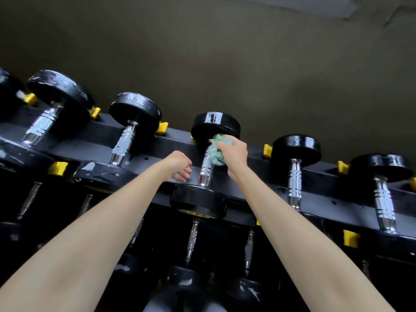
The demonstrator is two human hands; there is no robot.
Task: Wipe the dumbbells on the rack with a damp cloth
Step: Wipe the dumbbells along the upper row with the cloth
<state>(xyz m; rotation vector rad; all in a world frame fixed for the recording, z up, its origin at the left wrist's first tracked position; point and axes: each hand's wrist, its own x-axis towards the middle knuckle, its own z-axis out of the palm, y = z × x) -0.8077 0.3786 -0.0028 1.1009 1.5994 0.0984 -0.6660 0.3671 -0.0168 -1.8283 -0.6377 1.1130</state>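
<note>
Green cloth (216,153), gripped by right hand (234,152), hides upper dumbbell handle (206,168); left hand (179,164) loose, empty.

overall: pretty dim, murky brown-grey wall (225,52), soft light w/ no hard shadow edges
source: looks like from above, tops of the black dumbbell heads (215,122) catch it
glare: wet-looking sheen on those heads, chrome handles (295,176) blow out to white in spots
shadows: lower tier (281,255) goes nearly black, detail lost
forearms (101,233): evenly lit, bit washed out
distortion: wide-angle bend, rack (267,174) slants & curves twd the edges
focus: centre ok, far-left dumbbells (51,97) soft & smeary
</note>
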